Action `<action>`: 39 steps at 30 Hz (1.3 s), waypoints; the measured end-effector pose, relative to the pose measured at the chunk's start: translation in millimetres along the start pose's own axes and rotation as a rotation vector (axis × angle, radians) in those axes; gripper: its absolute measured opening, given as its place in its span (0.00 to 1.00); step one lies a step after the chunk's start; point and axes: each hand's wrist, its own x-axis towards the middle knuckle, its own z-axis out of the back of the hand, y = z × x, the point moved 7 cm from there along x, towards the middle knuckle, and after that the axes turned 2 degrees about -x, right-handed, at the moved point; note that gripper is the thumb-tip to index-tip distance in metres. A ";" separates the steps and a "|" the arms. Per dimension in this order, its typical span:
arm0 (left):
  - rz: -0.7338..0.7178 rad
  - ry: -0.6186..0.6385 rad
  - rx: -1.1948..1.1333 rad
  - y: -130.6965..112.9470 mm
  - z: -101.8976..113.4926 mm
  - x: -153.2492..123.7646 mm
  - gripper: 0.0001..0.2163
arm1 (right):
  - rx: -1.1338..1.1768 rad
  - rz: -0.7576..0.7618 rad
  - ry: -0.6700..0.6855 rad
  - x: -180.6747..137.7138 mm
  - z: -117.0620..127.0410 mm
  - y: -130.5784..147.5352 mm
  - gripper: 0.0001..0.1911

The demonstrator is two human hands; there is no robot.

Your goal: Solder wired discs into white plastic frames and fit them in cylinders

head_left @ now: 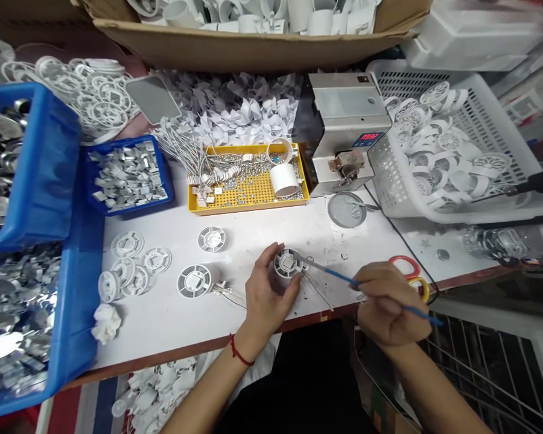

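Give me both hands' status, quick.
Left hand: closed, holding a white disc.
Right hand: closed, holding a blue-handled tool.

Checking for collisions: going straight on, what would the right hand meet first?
Likely the round white plastic part in the left hand; the right hand aims its blue-handled tool there, though depth is unclear.

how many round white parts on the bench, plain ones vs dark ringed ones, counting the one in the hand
plain white discs: 5
dark-ringed discs lying loose: 2
dark-ringed disc in the left hand: 1
total: 8
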 end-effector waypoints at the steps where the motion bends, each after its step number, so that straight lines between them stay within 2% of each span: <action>1: 0.006 0.001 -0.001 0.1 -0.1 -0.4 0.30 | 0.003 0.032 0.043 -5.6 -5.5 7.8 0.14; 4: 0.007 0.003 -0.006 -1.2 -0.2 -0.5 0.29 | -0.019 0.054 0.076 -15.2 -14.0 13.6 0.14; 10: 0.012 -0.011 -0.013 -2.5 0.4 0.7 0.28 | 0.024 0.110 0.113 -14.5 -17.4 13.7 0.11; 16: -0.015 -0.014 -0.005 -4.1 0.2 0.5 0.27 | 0.069 0.152 0.309 -9.9 -20.3 22.5 0.10; 23: 0.018 -0.006 -0.015 -1.3 -0.7 0.4 0.28 | 0.051 0.090 0.427 15.8 -33.2 18.5 0.09; 28: 0.003 -0.011 -0.010 -2.8 -0.1 1.1 0.27 | 0.021 0.125 0.562 29.6 -41.6 27.2 0.09; 32: -0.004 -0.002 -0.001 -3.1 0.2 1.5 0.27 | 0.009 0.147 0.580 27.8 -38.1 29.2 0.09; 39: -0.020 0.008 -0.002 -2.3 -0.3 1.0 0.27 | 0.007 0.131 0.517 20.3 -29.0 24.2 0.09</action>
